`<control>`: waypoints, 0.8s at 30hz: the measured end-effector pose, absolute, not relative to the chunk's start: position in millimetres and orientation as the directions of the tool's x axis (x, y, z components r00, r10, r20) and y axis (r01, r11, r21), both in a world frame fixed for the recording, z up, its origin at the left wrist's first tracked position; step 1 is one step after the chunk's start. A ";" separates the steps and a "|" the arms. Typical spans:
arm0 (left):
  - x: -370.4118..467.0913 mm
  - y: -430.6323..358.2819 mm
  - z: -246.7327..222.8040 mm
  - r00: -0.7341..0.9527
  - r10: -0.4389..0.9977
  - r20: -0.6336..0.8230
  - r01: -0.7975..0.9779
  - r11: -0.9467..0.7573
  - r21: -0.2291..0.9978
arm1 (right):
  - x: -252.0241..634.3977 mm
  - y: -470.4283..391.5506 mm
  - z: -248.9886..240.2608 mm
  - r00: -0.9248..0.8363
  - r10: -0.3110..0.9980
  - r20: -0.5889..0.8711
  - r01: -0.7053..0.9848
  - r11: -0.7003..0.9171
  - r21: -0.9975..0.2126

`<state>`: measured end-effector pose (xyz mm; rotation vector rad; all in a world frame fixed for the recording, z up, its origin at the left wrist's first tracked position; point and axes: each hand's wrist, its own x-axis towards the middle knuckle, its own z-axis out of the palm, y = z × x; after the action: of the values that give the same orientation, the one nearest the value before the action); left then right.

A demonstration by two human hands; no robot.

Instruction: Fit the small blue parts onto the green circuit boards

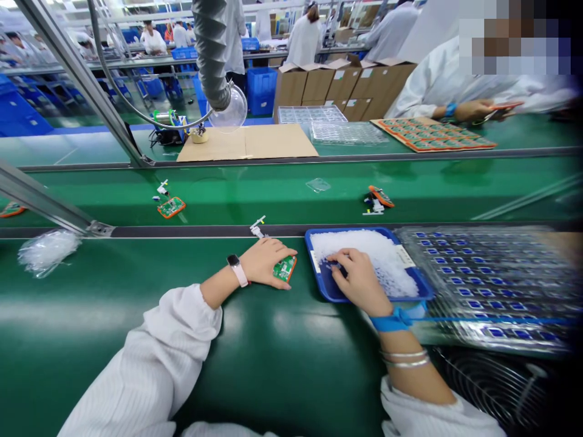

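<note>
My left hand (266,262) lies over a green circuit board (285,269) with an orange edge, gripping it between thumb and fingers on the green bench. A small white part with a wire (257,228) sticks out beyond that hand. To the right, a blue tray (328,290) is heaped with tiny white pieces (364,243). My right hand (357,279) reaches into this tray, its fingers bent and drawn together at the bare left part of the bottom. Whatever is between those fingertips is too small to make out.
Clear plastic trays with blue-dark squares (473,291) stand at the right. Boards with white parts (172,207) (381,196) lie on the green strip behind. A crumpled plastic bag (49,250) sits at left by a metal post (68,203). A co-worker's hand (473,111) holds something across the bench.
</note>
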<state>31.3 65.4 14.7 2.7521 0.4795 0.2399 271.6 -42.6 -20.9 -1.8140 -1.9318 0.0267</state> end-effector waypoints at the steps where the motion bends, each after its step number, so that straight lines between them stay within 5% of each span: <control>1: 29.3 55.9 11.4 0.917 0.381 0.120 0.323 -0.884 0.339 | 271.5 -42.5 -20.7 -0.003 0.945 0.328 0.935 0.119 -0.334; 10: -4.3 8.2 -1.0 0.642 0.751 0.155 0.659 -0.643 0.390 | 270.7 -42.9 -19.8 -0.030 0.950 0.311 0.937 0.135 -0.322; 16: -28.7 13.0 -3.2 0.713 0.677 0.179 0.511 -0.678 0.528 | 271.4 -42.5 -21.1 -0.040 0.947 0.319 0.930 0.152 -0.335; 24: -38.4 2.4 -1.1 0.826 0.549 0.127 0.414 -0.744 0.525 | 270.0 -43.0 -19.3 -0.037 0.950 0.309 0.930 0.146 -0.338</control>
<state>-38.4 2.4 -1.1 2.5208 0.7119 0.3765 270.0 -43.0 -19.3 -1.7918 -1.9753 0.0600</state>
